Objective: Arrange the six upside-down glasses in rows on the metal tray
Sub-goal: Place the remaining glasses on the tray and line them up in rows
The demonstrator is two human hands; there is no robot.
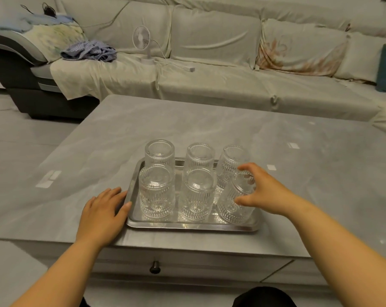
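Note:
Several clear ribbed glasses stand upside down on the metal tray (187,226), in two rows of three. The back row holds the left glass (160,155), the middle glass (201,157) and the right glass (230,160). In front stand the left glass (156,191), the middle glass (197,194) and the right glass (232,207), which leans slightly. My right hand (265,189) curls over the top of the front right glass, thumb on its near side and fingers on its far side. My left hand (101,213) lies flat on the table, thumb against the tray's left rim.
The tray sits near the front edge of a grey marble-look table (298,173) with a drawer knob (155,267) below. Behind it is a covered sofa with a small white fan (142,38), a cable and crumpled blue cloth (90,50).

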